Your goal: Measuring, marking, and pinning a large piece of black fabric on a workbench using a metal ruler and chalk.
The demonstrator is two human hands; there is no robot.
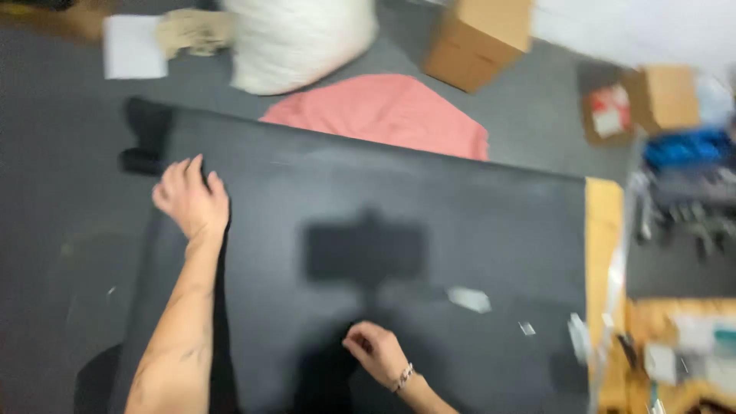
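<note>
Right hand (376, 353) on black sheet (429, 222), left hand (190, 198) at its left edge

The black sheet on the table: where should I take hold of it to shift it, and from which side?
Probably the far-left corner of the black sheet, where the left hand already rests; it overhangs the table, so fingers can curl under from the left. The right hand presses the flat middle, which offers no edge to pinch.

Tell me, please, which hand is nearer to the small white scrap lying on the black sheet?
The right hand. It rests on the black sheet just left of and below the small white scrap. The left hand lies flat far away, at the sheet's left edge.
</note>
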